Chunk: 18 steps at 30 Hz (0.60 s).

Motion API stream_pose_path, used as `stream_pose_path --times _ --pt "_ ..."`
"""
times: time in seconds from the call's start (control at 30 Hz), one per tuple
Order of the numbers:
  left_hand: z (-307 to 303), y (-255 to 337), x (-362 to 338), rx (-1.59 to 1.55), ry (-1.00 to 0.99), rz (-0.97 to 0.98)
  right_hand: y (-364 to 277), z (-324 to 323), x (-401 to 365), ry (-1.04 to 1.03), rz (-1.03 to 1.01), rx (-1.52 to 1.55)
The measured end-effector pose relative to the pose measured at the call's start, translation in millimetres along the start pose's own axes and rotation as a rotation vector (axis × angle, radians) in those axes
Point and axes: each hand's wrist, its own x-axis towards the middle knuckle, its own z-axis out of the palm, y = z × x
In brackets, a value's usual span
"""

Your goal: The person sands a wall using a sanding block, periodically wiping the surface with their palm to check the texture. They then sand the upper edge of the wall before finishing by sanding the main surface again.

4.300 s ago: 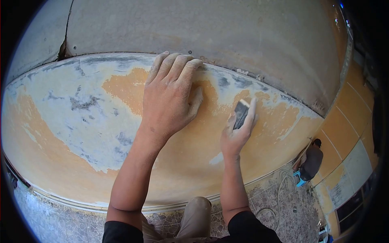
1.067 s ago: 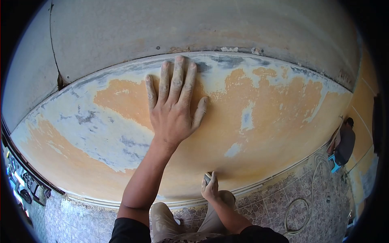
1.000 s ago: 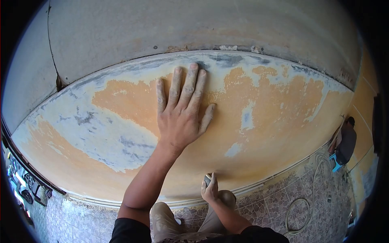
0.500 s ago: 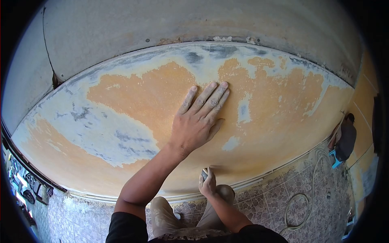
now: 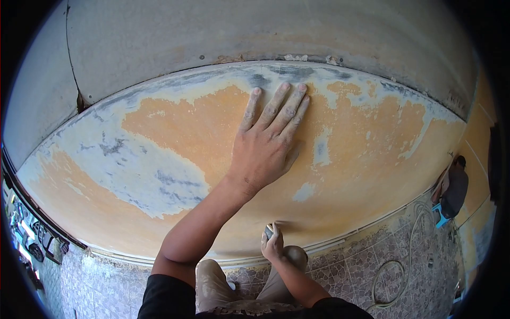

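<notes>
My left hand [image 5: 265,138] lies flat with fingers stretched out on a wall panel [image 5: 212,127] of patchy orange, white and grey. Pale dust coats its fingers, and their tips reach up toward the white and grey band near the panel's upper edge. Lower down, close to the panel's bottom part, my right hand [image 5: 273,247] is closed around a small dark grey block [image 5: 269,232]. Much of that block is hidden by the fingers, so its exact kind cannot be made out.
Grey wall [image 5: 265,32] rises above the panel. Patterned tiles [image 5: 350,279] cover the floor, where a hose [image 5: 376,290] lies coiled. At the right, another person [image 5: 454,186] sits on a blue stool [image 5: 440,217]. Parked vehicles [image 5: 34,242] appear at the far left.
My left hand has slid upward along the panel, its fingertips moving from the orange area toward the white band. My right hand stays about where it was, still holding the block.
</notes>
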Motion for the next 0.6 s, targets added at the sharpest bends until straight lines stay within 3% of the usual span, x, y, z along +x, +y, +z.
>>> stream_pose_path --times 0.2,0.33,0.5,0.6 --pt "-5.8 -24.0 -23.7 0.071 -0.096 0.122 -0.3 -1.6 -0.8 -0.046 0.014 -0.009" --pt "-23.9 -59.4 -42.6 0.086 -0.037 0.042 4.1 0.2 -3.7 -0.078 0.021 -0.008" --pt "-61.0 -121.3 -79.0 0.297 0.216 -0.192 4.9 -2.8 -5.9 -0.133 0.031 0.079" --pt "-78.0 -156.5 -105.6 0.372 0.263 -0.284 9.7 -0.2 -10.0 -0.200 0.185 0.162"
